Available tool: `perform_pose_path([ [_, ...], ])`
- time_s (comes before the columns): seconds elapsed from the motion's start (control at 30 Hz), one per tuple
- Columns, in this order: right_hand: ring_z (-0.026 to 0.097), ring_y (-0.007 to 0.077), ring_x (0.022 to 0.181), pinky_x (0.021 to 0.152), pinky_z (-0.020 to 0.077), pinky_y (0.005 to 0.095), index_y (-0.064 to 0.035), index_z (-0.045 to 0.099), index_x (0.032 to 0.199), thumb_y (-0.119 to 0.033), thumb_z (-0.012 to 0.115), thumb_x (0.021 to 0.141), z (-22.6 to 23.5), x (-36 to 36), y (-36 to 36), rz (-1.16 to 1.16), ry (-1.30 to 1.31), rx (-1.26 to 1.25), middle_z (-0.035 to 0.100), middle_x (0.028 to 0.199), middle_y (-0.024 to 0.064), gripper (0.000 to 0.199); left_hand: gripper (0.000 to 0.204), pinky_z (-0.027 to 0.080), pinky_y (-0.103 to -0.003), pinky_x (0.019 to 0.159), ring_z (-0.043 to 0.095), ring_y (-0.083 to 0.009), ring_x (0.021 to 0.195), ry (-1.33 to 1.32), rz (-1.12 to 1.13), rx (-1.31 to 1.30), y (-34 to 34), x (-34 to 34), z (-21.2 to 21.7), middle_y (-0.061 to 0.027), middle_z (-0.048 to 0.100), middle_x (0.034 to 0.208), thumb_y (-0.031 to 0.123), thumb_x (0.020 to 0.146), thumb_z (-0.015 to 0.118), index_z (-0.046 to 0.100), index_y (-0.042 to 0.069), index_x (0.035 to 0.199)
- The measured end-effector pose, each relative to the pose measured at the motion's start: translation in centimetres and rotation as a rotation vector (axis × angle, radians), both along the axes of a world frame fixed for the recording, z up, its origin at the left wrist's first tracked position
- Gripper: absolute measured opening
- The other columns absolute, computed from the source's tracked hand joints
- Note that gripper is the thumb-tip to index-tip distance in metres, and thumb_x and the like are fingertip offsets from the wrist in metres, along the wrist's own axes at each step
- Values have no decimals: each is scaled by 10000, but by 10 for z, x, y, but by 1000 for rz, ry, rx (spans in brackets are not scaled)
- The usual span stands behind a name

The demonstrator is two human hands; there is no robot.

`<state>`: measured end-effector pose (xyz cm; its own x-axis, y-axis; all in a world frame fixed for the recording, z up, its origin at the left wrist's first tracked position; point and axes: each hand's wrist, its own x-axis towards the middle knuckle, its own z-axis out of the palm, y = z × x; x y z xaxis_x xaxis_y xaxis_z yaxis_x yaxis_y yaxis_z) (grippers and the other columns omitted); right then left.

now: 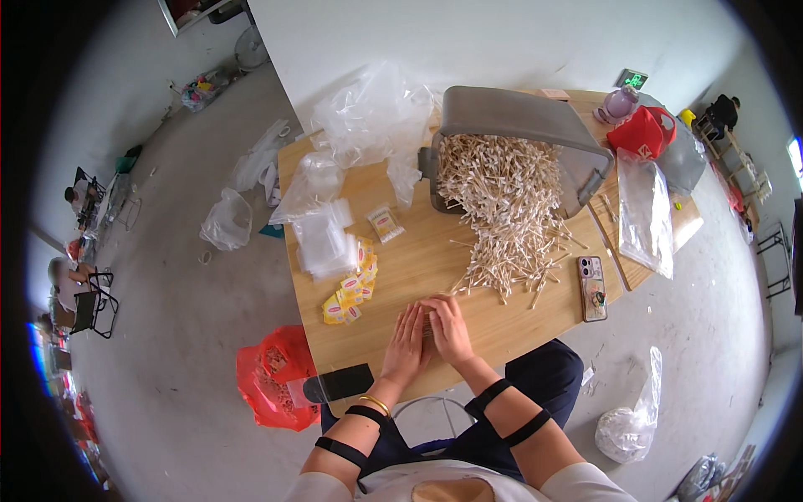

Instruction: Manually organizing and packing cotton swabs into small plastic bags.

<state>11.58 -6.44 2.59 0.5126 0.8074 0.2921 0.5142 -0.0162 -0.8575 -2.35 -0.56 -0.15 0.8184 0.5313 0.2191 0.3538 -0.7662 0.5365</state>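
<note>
Between the left hand [406, 341] and right hand [450, 332], cupped together, a mostly hidden bundle [428, 329] is apparently held. Ahead-right of them, most cotton swabs [502, 184] are left loose, spread from a tipped bin [520, 113]; ahead-left, one packet [385, 224] is seen filled.

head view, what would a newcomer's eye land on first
Probably the heap of cotton swabs, spilling from a grey plastic bin tipped on its side across the wooden table. Then the bright red: a cap at far right, and a plastic bag beside the table's near-left edge.
</note>
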Motion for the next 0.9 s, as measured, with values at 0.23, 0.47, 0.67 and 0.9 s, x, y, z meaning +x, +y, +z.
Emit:
perform_pose_path([
  [0.23,565,393,1065,935,469,439,-14,643,1116,15,519,921,-5,20,-6,-141,-6,56,610,1089,188,232,781,152,-548,1252,215,-381,1529,169,6,80,-6,-4,15,-244,283,1608,292,943,590,243,-69,1543],
  [0.47,495,358,1184,1022,396,486,-76,627,1158,5,623,809,18,66,-10,-182,-385,-173,566,1200,124,358,824,110,-531,1257,175,-363,1544,332,-39,172,-10,-5,22,-231,243,1635,479,985,501,265,-81,1540],
  [0.67,497,306,1174,1028,393,461,-101,675,1050,-112,704,807,13,94,4,32,-647,-317,569,1179,82,246,843,149,-538,1248,192,-365,1538,330,-85,193,-17,-7,24,-230,263,1627,512,984,488,275,-91,1532],
  [0.9,541,271,1065,958,409,412,-138,678,949,-151,724,826,5,40,20,308,-606,-356,610,1028,51,132,877,164,-539,1243,205,-390,1529,294,-31,191,-20,-15,19,-251,274,1614,541,963,516,297,-97,1522],
])
